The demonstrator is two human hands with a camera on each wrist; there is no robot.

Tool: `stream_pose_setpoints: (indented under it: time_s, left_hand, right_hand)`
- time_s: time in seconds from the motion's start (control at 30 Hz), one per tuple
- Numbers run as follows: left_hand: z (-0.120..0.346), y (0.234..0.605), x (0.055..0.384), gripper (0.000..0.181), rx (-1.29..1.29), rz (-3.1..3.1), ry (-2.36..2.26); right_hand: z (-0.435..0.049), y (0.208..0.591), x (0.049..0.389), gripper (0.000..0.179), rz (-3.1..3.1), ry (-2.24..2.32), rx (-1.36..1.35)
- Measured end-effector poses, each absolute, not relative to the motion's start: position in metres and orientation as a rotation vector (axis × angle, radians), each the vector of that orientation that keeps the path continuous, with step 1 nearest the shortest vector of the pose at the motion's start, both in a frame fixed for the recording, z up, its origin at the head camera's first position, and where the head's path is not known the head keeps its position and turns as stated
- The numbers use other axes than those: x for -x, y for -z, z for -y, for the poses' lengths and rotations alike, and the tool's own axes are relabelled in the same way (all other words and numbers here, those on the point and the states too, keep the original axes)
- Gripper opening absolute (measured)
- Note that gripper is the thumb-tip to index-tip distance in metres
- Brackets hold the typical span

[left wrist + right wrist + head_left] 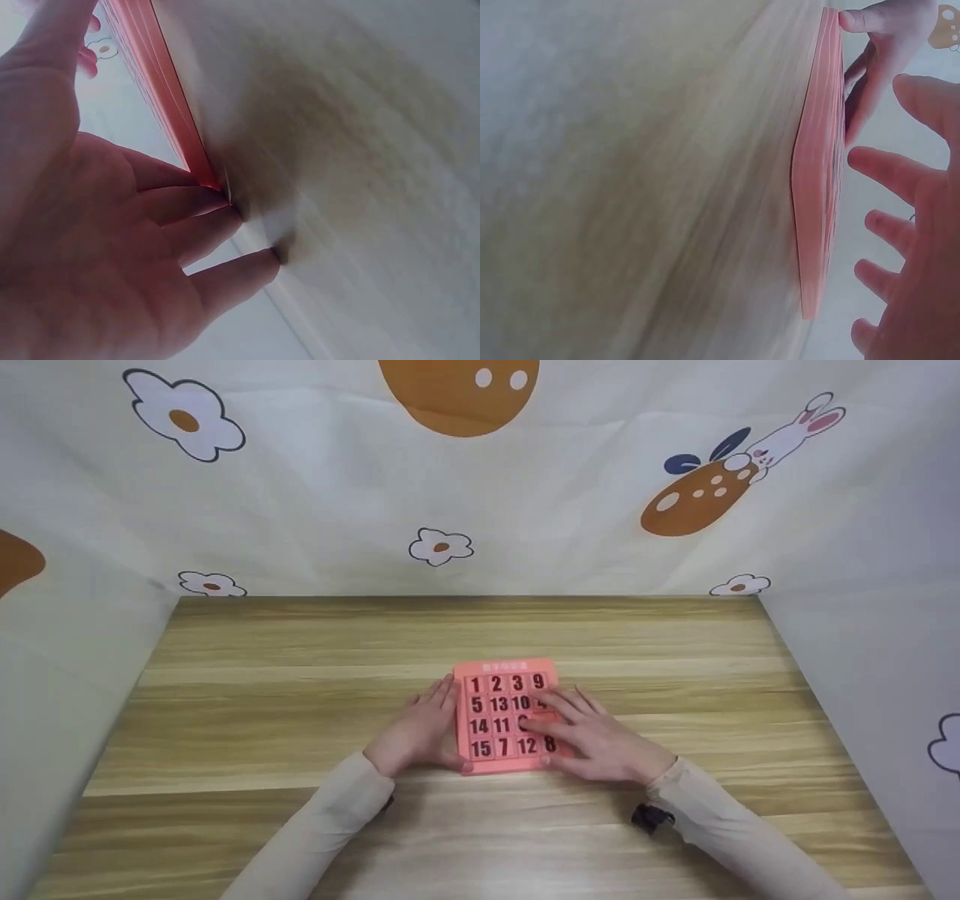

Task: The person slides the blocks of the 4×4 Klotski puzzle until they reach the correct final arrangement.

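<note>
A pink sliding number puzzle (504, 767) lies flat on the table between both hands. Its dark-numbered tiles read 1, 2, 3, 9 along the far row and 15, 7, 12, 8 along the near one. My left hand (416, 731) lies along the left side, fingers extended against the frame (161, 82) and thumb at the near left corner. Over the right side spreads my right hand (607, 742), an index fingertip at a third-row tile (523, 725) that it partly covers. Its other fingers reach over the 4 tile, and its thumb is by the near edge.
The wood-grain table (300, 660) surrounds the puzzle. Pale cloth walls with printed flowers, carrots and a rabbit (784, 446) enclose it at the back and sides. A small black device (652, 817) is strapped at the right wrist.
</note>
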State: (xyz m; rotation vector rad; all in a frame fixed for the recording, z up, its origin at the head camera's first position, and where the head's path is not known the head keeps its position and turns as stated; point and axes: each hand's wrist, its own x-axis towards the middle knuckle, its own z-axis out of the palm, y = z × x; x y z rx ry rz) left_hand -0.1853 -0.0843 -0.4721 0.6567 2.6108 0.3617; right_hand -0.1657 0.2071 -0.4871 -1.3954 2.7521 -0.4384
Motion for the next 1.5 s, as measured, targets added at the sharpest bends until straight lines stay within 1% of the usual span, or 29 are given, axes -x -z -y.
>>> stream_pose_setpoints:
  time_s: [0.73,1.5]
  left_hand:
    - [0.0829,0.4694,0.1847,0.128,-0.66,-2.604,-0.331]
    - [0.0833,0.4705,0.185,0.128,-0.655,-2.602,-0.307]
  right_hand:
    - [-0.2085,0.4896,0.1639,0.056,-2.733,0.399,1.27]
    - [-0.207,0.4894,0.1653,0.053,-2.734,0.414,1.33]
